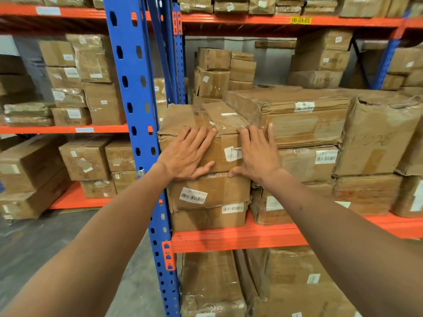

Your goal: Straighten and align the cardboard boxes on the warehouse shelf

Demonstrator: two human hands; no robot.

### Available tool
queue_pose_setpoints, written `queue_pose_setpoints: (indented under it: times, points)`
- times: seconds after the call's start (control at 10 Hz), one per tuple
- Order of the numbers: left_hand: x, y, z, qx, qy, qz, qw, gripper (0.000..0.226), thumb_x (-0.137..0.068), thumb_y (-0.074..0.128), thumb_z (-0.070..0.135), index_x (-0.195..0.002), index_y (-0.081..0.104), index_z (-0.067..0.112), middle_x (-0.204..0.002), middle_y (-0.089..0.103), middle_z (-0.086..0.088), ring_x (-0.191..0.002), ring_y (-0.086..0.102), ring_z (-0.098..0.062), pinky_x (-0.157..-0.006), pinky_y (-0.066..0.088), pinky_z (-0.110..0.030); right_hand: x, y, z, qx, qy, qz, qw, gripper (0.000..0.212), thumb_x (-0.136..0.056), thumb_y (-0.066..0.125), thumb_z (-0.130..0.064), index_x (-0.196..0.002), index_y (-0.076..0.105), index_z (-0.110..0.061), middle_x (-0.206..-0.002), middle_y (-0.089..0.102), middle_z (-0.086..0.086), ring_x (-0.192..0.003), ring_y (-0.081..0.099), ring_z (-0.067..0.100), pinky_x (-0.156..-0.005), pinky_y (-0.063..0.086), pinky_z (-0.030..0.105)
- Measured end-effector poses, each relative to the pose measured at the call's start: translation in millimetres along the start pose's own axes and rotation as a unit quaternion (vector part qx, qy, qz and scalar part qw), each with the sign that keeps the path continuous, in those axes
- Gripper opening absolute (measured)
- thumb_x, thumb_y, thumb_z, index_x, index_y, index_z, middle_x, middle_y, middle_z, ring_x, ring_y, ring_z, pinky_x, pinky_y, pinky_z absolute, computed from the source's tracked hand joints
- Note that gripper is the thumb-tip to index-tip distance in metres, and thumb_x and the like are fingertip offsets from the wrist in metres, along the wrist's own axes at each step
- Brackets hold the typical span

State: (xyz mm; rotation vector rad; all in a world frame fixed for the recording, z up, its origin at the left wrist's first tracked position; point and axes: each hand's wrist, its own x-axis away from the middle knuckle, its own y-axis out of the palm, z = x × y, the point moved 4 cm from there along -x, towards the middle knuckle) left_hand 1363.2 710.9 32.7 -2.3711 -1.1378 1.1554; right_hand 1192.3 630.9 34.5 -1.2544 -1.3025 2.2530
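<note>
Two bare arms reach up from the bottom corners toward the middle. At about 9 o'clock from the centre, a tall blue post (135, 124) stands with holes down it. Just right of it, the left hand (186, 154) lies flat and spread on the front of the top box (206, 124), fingers over its top edge and thumb at its bottom edge. That brown box sits on a stack of two more boxes (208, 202) at the left end of the orange shelf (240, 239). Its top is crushed and torn. Next, the right hand (257, 154) is also open and spread, pressing the box's right front corner, with fingers touching the big flat box (304, 120) at 3 o'clock. More brown boxes fill the shelf farther right.
</note>
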Motion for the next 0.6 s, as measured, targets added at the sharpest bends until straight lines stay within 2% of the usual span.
queue_pose_setpoints:
  times: [0.1, 0.2, 0.3, 0.4, 0.5, 0.6]
  points:
    - [1.5, 3.1, 4.8, 0.001, -0.001, 0.021, 1.000, 0.087, -0.098, 0.026, 0.062, -0.152, 0.025, -0.006, -0.136, 0.048, -0.031, -0.119, 0.049, -0.043, -0.103, 0.037, -0.053, 2.1, -1.6, -3.9, -0.043, 0.028, -0.014, 0.999, 0.124, -0.060, 0.083, -0.070, -0.150, 0.020, -0.014, -0.146, 0.033, 0.011, -0.145, 0.027, 0.031, -0.123, 0.003, 0.060]
    - [2.4, 2.7, 8.6, 0.020, -0.028, 0.014, 0.999, 0.086, -0.097, 0.025, 0.061, -0.154, 0.022, -0.005, -0.138, 0.046, -0.031, -0.120, 0.048, -0.043, -0.104, 0.035, -0.055, 9.4, -6.7, -4.7, -0.102, 0.038, -0.058, 0.992, 0.125, -0.066, 0.086, -0.060, -0.156, 0.009, -0.018, -0.162, 0.015, 0.011, -0.153, 0.010, 0.031, -0.124, 0.004, 0.057]
    - [5.0, -2.8, 9.7, 0.025, -0.054, -0.001, 0.998, 0.087, -0.096, 0.023, 0.059, -0.155, 0.020, -0.004, -0.139, 0.045, -0.031, -0.122, 0.046, -0.045, -0.108, 0.032, -0.057, 22.0, -19.2, 2.0, -0.135, 0.029, -0.111, 0.984, 0.123, -0.074, 0.082, -0.055, -0.160, -0.002, -0.026, -0.169, -0.003, 0.005, -0.156, -0.001, 0.029, -0.125, 0.004, 0.056]
    - [8.2, -10.8, 17.3, 0.025, -0.079, -0.041, 0.996, 0.090, -0.094, 0.020, 0.061, -0.157, 0.010, -0.004, -0.146, 0.038, -0.032, -0.131, 0.038, -0.047, -0.114, 0.023, -0.060, 45.2, -32.6, 13.6, -0.137, 0.010, -0.148, 0.979, 0.107, -0.083, 0.073, -0.054, -0.161, 0.005, -0.029, -0.170, -0.005, 0.004, -0.155, -0.003, 0.028, -0.125, 0.007, 0.054]
    - [15.6, -17.7, 27.4, 0.025, -0.111, -0.037, 0.993, 0.102, -0.088, 0.053, 0.057, -0.156, 0.007, -0.003, -0.157, 0.021, -0.035, -0.143, 0.023, -0.051, -0.119, 0.009, -0.063, 115.2, -27.5, 25.9, -0.200, 0.043, -0.203, 0.958, 0.088, -0.088, 0.068, -0.048, -0.158, 0.019, -0.028, -0.164, 0.013, 0.013, -0.152, 0.016, 0.036, -0.122, 0.020, 0.051]
    - [49.0, -26.2, 66.3, 0.117, -0.173, -0.002, 0.978, 0.097, -0.080, 0.064, 0.042, -0.156, 0.022, -0.002, -0.161, 0.012, -0.032, -0.148, 0.012, -0.049, -0.118, 0.011, -0.067, 246.0, 2.7, 21.0, -0.273, 0.115, -0.289, 0.910, 0.075, -0.091, 0.062, -0.049, -0.155, 0.026, -0.032, -0.157, 0.026, 0.011, -0.142, 0.036, 0.038, -0.116, 0.034, 0.048]
